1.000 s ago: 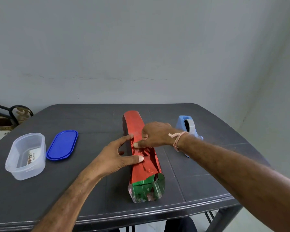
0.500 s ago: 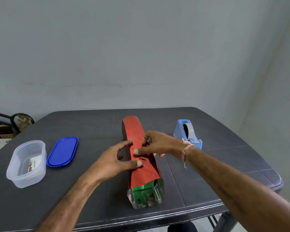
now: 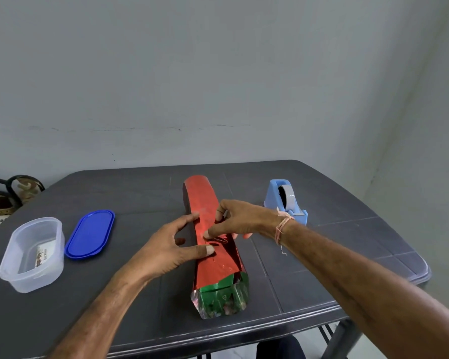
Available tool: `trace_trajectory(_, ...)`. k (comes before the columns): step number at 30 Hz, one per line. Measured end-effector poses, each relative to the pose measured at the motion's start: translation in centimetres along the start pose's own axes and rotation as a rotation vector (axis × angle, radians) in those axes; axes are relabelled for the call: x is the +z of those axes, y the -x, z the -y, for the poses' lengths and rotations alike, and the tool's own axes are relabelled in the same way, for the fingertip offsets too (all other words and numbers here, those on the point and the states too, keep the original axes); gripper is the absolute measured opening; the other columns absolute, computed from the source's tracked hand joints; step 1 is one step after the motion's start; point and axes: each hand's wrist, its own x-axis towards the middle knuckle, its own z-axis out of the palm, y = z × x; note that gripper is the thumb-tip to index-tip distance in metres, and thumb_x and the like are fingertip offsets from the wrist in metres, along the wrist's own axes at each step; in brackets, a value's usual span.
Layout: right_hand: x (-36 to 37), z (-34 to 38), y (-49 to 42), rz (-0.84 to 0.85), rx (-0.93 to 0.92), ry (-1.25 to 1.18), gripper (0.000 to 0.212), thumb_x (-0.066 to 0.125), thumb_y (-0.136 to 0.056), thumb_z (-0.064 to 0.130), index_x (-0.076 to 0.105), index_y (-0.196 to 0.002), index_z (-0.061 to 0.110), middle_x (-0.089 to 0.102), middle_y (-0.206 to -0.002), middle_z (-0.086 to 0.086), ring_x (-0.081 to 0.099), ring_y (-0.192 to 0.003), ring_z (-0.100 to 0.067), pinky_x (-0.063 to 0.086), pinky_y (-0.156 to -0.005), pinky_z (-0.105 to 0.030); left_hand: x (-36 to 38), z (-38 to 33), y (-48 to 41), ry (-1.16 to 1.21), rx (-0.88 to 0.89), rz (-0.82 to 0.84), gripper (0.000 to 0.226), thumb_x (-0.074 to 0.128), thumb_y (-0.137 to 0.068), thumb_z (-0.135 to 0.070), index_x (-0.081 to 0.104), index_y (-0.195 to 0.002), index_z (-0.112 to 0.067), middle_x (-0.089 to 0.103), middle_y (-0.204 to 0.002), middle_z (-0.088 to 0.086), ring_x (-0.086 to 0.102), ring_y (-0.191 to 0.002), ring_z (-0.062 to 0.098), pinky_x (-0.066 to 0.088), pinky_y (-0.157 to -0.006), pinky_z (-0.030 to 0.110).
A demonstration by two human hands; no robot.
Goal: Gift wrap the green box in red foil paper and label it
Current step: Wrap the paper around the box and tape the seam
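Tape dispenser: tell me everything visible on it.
The tape dispenser is light blue plastic and stands upright on the dark table, right of the red foil paper. A grey-looking tape roll sits in its cradle. Nothing visibly touches it; the wrist of the right hand overlaps its near end in view.

**Person: arms and items worn**

Two forearms, bare as far as the frame edge. Left hand (image 3: pixel 166 247): short, pale nails. Right hand (image 3: pixel 241 218): nails alike. Right wrist: thin thread band (image 3: pixel 283 225), pinkish-red, wound in several strands and knotted, with one pale loose end hanging below. Bottom of view: a patch of dark clothing (image 3: pixel 280 347), seemingly navy.
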Motion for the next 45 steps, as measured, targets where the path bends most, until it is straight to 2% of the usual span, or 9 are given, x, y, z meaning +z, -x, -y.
trace_trajectory(11, -0.6, 1.1, 0.6, 0.025, -0.010, 0.090, 0.041, 0.078, -0.083, 0.048, 0.059, -0.099, 0.017, 0.067, -0.095, -0.002, 0.062, -0.082, -0.012, 0.054, -0.076, -0.037, 0.0, 0.0, 0.0, 0.017, 0.004, 0.008, 0.105, 0.088, -0.059, -0.057, 0.038, -0.151, -0.046, 0.030, -0.163, -0.013, 0.048, -0.134, 0.018, 0.053, -0.101, 0.047)
trace_trajectory(15, -0.9, 0.6, 0.3, -0.094, -0.002, -0.007, 0.035, 0.072, -0.089, 0.047, 0.065, -0.103, 0.015, 0.072, -0.103, -0.003, 0.069, -0.089, -0.016, 0.058, -0.076, -0.036, -0.4, 0.6, -0.2, 0.007, 0.029, 0.018, 0.105, 0.081, -0.056, -0.078, 0.041, -0.148, -0.049, 0.034, -0.161, -0.013, 0.044, -0.138, 0.017, 0.051, -0.104, 0.053)
trace_trajectory(19, -0.1, -0.2, -0.1, -0.206, -0.024, -0.206, 0.026, 0.071, -0.093, 0.037, 0.065, -0.105, 0.015, 0.071, -0.094, -0.001, 0.067, -0.081, -0.012, 0.062, -0.074, -0.038, -0.7, 0.7, -1.0, -0.096, 0.114, -0.099, 0.078, 0.050, -0.076, -0.088, 0.056, -0.139, -0.044, 0.031, -0.164, -0.005, 0.036, -0.148, 0.016, 0.046, -0.109, 0.053)
trace_trajectory(22, 0.3, -0.8, -0.5, -0.243, -0.015, -0.295, 0.011, 0.071, -0.093, 0.026, 0.068, -0.097, 0.015, 0.073, -0.090, -0.002, 0.067, -0.077, -0.011, 0.063, -0.076, -0.041, -1.3, 1.1, -2.7, -0.233, 0.125, -0.278, 0.057, 0.044, -0.078, -0.089, 0.071, -0.111, -0.052, 0.056, -0.148, -0.011, 0.041, -0.143, 0.004, 0.039, -0.112, 0.058)
trace_trajectory(26, 0.4, -1.2, -0.9, -0.269, -0.002, -0.376, 0.011, 0.069, -0.095, 0.027, 0.069, -0.091, 0.017, 0.074, -0.091, -0.001, 0.067, -0.075, -0.010, 0.059, -0.067, -0.030, -1.2, 0.7, -4.8, -0.164, 0.113, -0.364, 0.007, 0.075, -0.088, -0.044, 0.079, -0.086, -0.039, 0.074, -0.107, -0.019, 0.066, -0.101, -0.007, 0.053, -0.091, 0.038)
trace_trajectory(29, 0.7, -1.5, -1.4, -0.315, 0.016, -0.442, 0.015, 0.069, -0.094, 0.028, 0.068, -0.097, 0.014, 0.075, -0.097, -0.006, 0.069, -0.074, -0.011, 0.059, -0.065, -0.030, -0.5, 0.0, -5.2, -0.038, 0.102, -0.364, 0.005, 0.079, -0.087, -0.021, 0.080, -0.084, -0.025, 0.078, -0.084, -0.011, 0.067, -0.070, -0.007, 0.048, -0.068, 0.020)
trace_trajectory(38, 0.6, -2.0, -1.6, -0.240, 0.015, -0.492, 0.012, 0.071, -0.093, 0.024, 0.067, -0.101, 0.016, 0.070, -0.089, 0.000, 0.066, -0.072, -0.009, 0.057, -0.060, -0.025, -0.9, -0.7, -6.4, 0.317, -0.093, -0.308, 0.023, 0.074, -0.090, -0.007, 0.075, -0.109, -0.020, 0.077, -0.104, 0.007, 0.075, -0.091, 0.017, 0.062, -0.077, 0.044)
trace_trajectory(42, 0.1, -2.0, -0.8, -0.149, 0.004, -0.460, 0.016, 0.071, -0.093, 0.023, 0.068, -0.106, 0.014, 0.070, -0.083, 0.006, 0.066, -0.070, -0.004, 0.056, -0.061, -0.025, -1.1, -1.1, -6.1, 0.343, -0.102, -0.220, 0.033, 0.075, -0.087, 0.000, 0.072, -0.115, -0.019, 0.076, -0.105, 0.007, 0.076, -0.078, 0.010, 0.063, -0.060, 0.035)
trace_trajectory(45, -0.1, -2.3, -0.4, -0.088, -0.014, -0.428, 0.019, 0.072, -0.093, 0.024, 0.068, -0.109, 0.013, 0.068, -0.080, 0.009, 0.065, -0.070, -0.003, 0.056, -0.062, -0.024, -0.9, -0.5, -5.7, 0.355, -0.090, -0.204, 0.029, 0.077, -0.087, -0.006, 0.075, -0.112, -0.021, 0.077, -0.104, 0.004, 0.077, -0.084, 0.013, 0.064, -0.067, 0.038)
